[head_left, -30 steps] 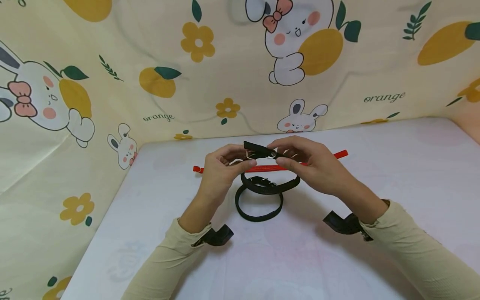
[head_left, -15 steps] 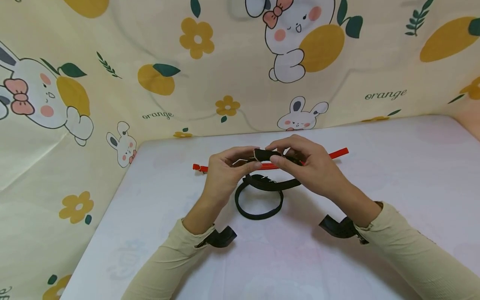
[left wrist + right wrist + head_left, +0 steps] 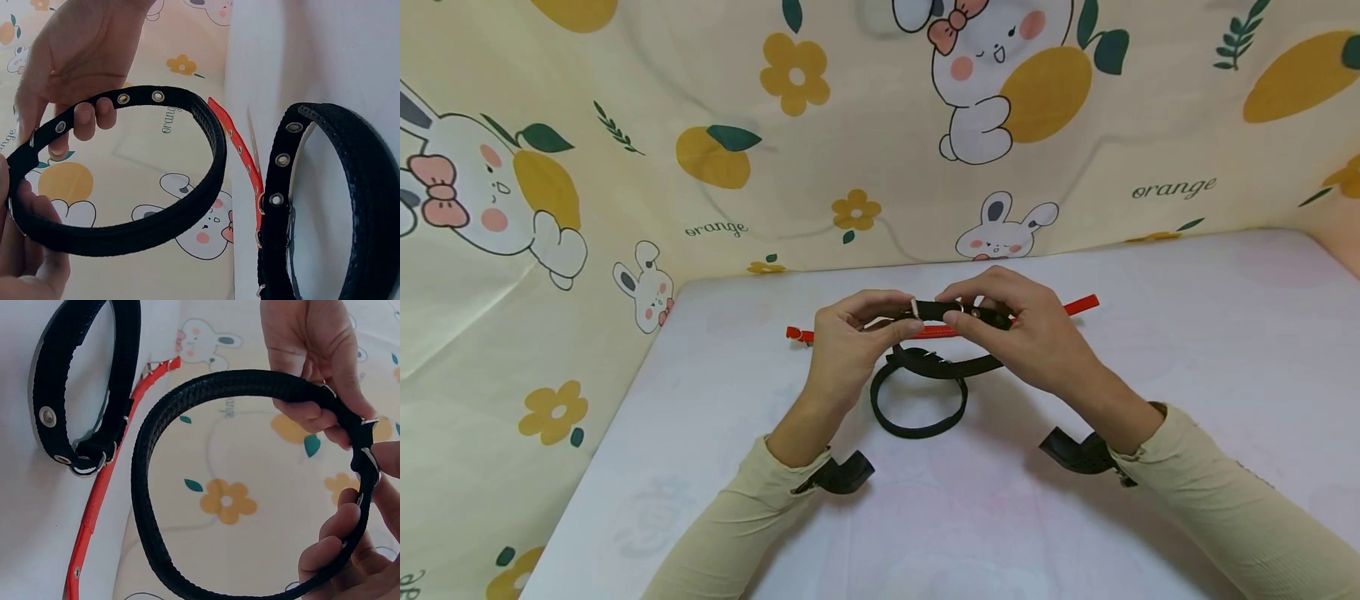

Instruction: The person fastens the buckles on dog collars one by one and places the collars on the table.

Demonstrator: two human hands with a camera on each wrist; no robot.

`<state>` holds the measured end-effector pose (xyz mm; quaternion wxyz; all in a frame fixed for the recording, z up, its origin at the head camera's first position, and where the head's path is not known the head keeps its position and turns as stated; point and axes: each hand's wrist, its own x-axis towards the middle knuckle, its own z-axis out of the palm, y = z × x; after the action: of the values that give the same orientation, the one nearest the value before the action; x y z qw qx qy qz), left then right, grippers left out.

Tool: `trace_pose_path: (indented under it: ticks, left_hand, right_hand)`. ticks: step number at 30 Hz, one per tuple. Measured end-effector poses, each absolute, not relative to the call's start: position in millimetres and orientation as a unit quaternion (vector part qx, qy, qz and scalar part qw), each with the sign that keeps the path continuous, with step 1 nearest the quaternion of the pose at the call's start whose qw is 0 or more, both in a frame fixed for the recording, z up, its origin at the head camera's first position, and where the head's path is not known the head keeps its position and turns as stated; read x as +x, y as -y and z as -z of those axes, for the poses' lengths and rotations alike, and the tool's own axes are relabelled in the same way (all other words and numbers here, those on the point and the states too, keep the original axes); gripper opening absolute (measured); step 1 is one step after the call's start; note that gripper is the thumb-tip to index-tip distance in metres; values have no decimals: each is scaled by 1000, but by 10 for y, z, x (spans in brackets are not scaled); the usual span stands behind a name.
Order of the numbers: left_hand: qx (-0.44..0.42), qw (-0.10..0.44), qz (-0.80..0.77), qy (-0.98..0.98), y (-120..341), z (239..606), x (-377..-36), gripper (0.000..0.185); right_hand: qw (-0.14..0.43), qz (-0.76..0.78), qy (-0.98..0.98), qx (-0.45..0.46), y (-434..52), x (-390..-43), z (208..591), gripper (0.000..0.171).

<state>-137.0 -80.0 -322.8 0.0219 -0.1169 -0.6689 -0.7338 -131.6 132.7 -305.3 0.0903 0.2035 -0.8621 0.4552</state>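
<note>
Both hands hold a black collar [image 3: 951, 367] formed into a loop above the white table, with metal eyelets and a silver buckle. My left hand [image 3: 853, 342] pinches its strap at the silver frame, thumb below and fingers above. My right hand [image 3: 1018, 333] grips the eyelet end of the strap; in the left wrist view its fingertips [image 3: 84, 119] curl over the band. In the right wrist view the two hands meet near the buckle [image 3: 370, 459]. Below the held loop, a second black collar [image 3: 917, 433] lies on the table as a closed ring.
A red collar [image 3: 1081, 305] with eyelets lies stretched across the table behind the hands. Patterned cloth [image 3: 865, 125] with rabbits and oranges hangs along the table's back and left edges. Black mounts [image 3: 1078, 452] stick out from the wrists.
The black strap end, which stuck up above the buckle a second ago, now lies flat between the hands. My left hand has shifted slightly right.
</note>
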Motion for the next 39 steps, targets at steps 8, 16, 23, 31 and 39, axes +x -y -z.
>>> trace_pose_path:
  ticks: [8,16,23,31,39]
  left_hand:
    - [-129,18,725,677,806,3238,-1367,29]
    - [-141,13,714,685,801,3242,-1366,27]
    - [-144,16,712,687,801,3229,-1354,25]
    - [-127,26,734,666,811,3208,-1372,23]
    - [-111,35,741,661,854,3195,-1388,22]
  right_hand:
    - [89,-441,870,201,-1319,-1317,3054,18]
    - [100,-426,871,225,-1301,-1322,3067,24]
    - [106,-417,872,232,-1287,-1318,3074,19]
    - [97,-408,878,229,-1317,-1335,3076,18]
    - [78,-405,885,217,-1327,-1337,3055,19]
